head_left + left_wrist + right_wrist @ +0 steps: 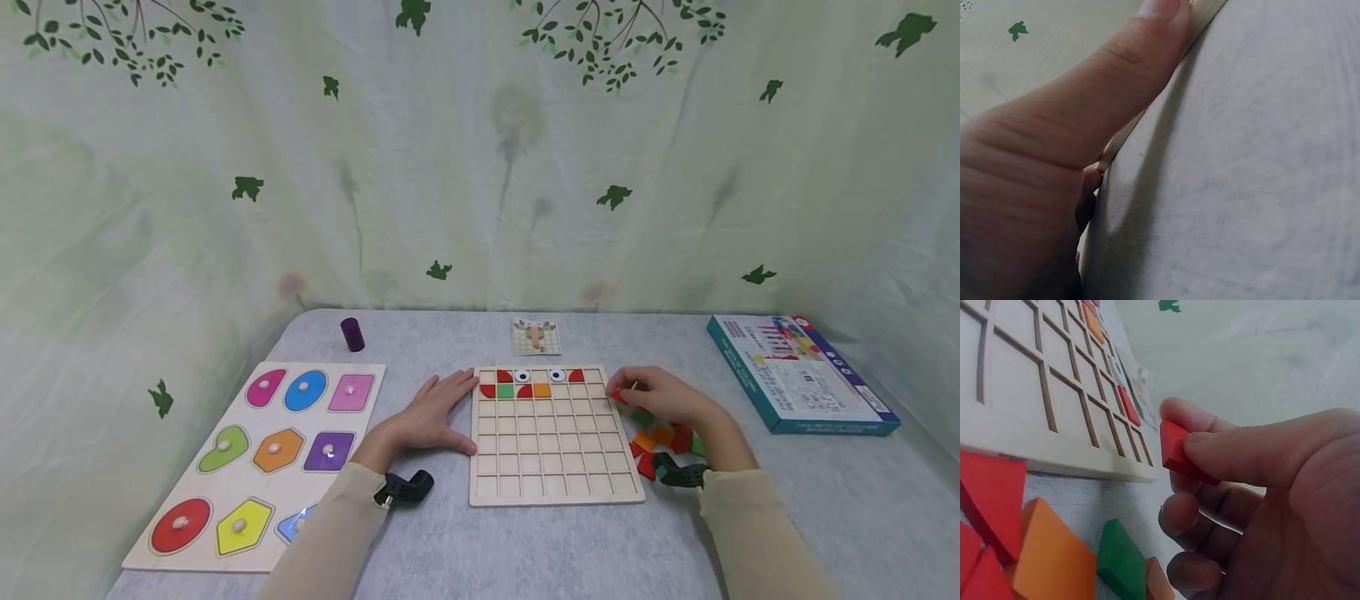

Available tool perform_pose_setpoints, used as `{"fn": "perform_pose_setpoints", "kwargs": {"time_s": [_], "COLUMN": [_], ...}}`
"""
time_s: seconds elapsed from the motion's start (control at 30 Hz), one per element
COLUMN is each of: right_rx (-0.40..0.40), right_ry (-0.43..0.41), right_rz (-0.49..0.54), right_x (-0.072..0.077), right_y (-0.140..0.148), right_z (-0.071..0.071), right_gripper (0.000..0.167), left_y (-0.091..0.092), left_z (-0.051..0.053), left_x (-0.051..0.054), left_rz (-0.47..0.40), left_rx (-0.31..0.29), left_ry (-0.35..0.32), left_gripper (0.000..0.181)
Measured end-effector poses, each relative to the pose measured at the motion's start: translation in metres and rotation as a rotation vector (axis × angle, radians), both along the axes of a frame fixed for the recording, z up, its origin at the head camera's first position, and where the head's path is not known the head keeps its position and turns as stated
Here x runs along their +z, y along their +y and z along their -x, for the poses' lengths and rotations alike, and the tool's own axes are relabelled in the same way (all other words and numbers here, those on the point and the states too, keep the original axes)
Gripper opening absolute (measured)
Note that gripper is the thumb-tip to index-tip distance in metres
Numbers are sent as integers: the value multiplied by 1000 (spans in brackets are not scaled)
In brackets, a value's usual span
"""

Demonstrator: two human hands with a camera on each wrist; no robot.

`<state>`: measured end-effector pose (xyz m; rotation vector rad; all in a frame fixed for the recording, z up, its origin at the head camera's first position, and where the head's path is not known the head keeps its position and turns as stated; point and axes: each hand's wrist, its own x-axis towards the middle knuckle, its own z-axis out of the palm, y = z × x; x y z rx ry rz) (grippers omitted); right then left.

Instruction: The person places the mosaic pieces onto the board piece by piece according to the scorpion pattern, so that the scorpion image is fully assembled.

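A wooden grid board (555,462) lies flat on the table. Its two far rows hold red pieces, a green square (506,391), an orange square (542,390) and two eye tiles (522,377). My left hand (427,417) touches the board's left edge with thumb and fingertips, fingers extended. Thumb and index finger of my right hand (667,396) pinch a small red tile (1174,445) above the table, just beyond the board's right edge. Below that hand lie loose red, orange and green tiles (1054,553), partly hidden by it in the head view.
On the left is a knobbed shape puzzle (281,508), partly covered by the left sleeve. A dark purple cylinder (352,334) stands behind it. A small picture card (536,337) lies beyond the grid board. At right sits a teal-sided box (810,383).
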<state>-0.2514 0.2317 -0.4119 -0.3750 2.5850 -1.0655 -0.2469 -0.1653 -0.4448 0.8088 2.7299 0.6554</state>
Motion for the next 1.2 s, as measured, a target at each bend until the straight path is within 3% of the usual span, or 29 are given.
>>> {"fn": "perform_pose_setpoints", "kwargs": {"time_s": [0.47, 0.77, 1.2], "right_rx": [-169, -136, -129], "right_ry": [107, 140, 225], "right_rz": [43, 53, 36], "right_x": [-6, -10, -9], "right_y": [-21, -31, -48], "right_z": [3, 7, 9], "right_gripper": [9, 26, 17], "left_y": [0, -1, 0], "left_z": [1, 2, 0], "left_x": [-3, -4, 1], "left_rz": [1, 11, -9], "left_rx": [11, 9, 9], "left_ry": [-3, -6, -10], "left_gripper": [114, 115, 113]}}
